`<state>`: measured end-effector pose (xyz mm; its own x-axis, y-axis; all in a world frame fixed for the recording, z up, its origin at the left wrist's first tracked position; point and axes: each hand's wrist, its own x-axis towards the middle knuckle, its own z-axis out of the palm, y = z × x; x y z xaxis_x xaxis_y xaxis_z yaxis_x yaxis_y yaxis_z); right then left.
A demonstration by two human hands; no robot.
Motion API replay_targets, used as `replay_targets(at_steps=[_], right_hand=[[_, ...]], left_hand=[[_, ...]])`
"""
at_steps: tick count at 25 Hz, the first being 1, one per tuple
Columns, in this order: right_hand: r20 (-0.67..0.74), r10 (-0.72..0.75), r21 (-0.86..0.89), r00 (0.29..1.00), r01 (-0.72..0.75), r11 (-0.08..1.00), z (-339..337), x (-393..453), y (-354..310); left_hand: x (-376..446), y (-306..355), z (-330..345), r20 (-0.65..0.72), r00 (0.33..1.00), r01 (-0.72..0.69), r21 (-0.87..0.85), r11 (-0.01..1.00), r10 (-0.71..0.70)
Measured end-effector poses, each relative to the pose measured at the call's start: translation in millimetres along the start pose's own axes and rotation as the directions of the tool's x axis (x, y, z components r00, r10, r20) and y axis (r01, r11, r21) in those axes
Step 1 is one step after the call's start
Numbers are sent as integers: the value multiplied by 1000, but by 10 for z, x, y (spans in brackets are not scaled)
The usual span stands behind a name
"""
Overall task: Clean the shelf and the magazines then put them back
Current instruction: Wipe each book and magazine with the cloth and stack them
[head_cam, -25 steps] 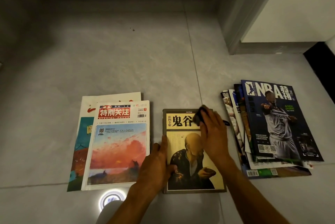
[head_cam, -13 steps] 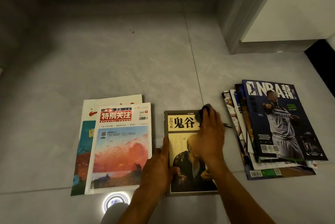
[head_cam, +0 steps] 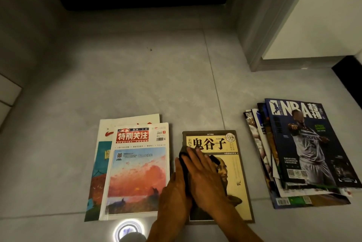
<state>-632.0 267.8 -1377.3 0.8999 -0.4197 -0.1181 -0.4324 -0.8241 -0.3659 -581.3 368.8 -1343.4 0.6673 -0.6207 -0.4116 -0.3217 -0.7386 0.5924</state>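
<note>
Yellow-cover book (head_cam: 225, 165) flat on the grey floor (head_cam: 137, 85), dead centre low. Right hand (head_cam: 205, 179) lies fingers-straight on a dark cloth (head_cam: 184, 158), pressing it onto the cover (upper-left part). Left hand (head_cam: 174, 192) rests flat along the book's 9 o'clock edge, fingers relaxed. Red-title magazine (head_cam: 137, 169) at its 9 o'clock, NBA stack (head_cam: 301, 153) at 3 o'clock.

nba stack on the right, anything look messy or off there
Yes. The magazine stack under the NBA magazine is fanned out, its left edges stepped and its bottom corners sticking out unevenly. No tears or spills show.
</note>
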Motion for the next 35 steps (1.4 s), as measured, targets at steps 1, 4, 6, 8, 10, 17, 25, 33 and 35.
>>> replay_targets(at_steps=[1, 4, 6, 8, 10, 17, 25, 33, 35], right_hand=[[6, -16, -28, 1000, 16, 999, -33, 76, 66], [-14, 30, -7, 999, -30, 1000, -163, 499, 103], [-17, 97, 27, 995, -97, 995, -264, 699, 43], [31, 99, 27, 995, -100, 995, -290, 655, -6], [53, 84, 28, 995, -85, 996, -222, 398, -10], [60, -147, -61, 987, 150, 987, 258, -913, 17], [-33, 39, 65, 999, -36, 997, -312, 314, -28], [94, -232, -136, 968, 243, 960, 308, -1093, 84], [96, -288, -146, 953, 300, 943, 226, -1018, 133]], left_hand=[[21, -1, 4, 10, 1000, 9, -12, 1000, -9], [80, -3, 48, 116, 991, 77, -33, 996, -72], [97, -37, 78, 117, 989, 91, 45, 995, -96], [25, -52, 73, 69, 994, 80, 73, 994, -85], [-74, -35, 40, -74, 997, -6, -67, 998, 1], [-1, -50, -179, -420, 902, -125, -471, 873, -97], [1, -192, -155, -353, 914, -20, -535, 845, -202], [145, -272, -230, -368, 922, -77, -478, 875, -120], [114, -311, -163, -354, 933, -104, -432, 896, -62]])
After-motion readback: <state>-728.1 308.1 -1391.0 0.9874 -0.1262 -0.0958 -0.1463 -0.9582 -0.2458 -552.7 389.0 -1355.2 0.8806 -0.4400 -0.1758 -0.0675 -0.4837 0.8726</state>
